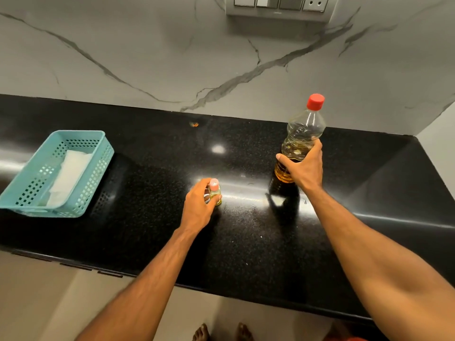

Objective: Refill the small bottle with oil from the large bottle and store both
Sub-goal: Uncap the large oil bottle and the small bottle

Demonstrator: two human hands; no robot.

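A small clear bottle (pixel 216 191) with a pink cap and yellowish oil stands on the black counter (pixel 152 183), near its middle. My left hand (pixel 199 205) is wrapped around its left side. To the right stands a large clear plastic bottle (pixel 304 129) with a red cap, upright, with amber oil in its lower part. My right hand (pixel 304 166) grips this large bottle around its lower half, hiding part of the oil level.
A teal perforated plastic basket (pixel 81 193) with a white cloth or paper inside sits at the counter's left. A marble-look wall (pixel 172 57) with a switch panel (pixel 280 6) rises behind. The counter ends in a corner at the right. Bare feet show below the front edge.
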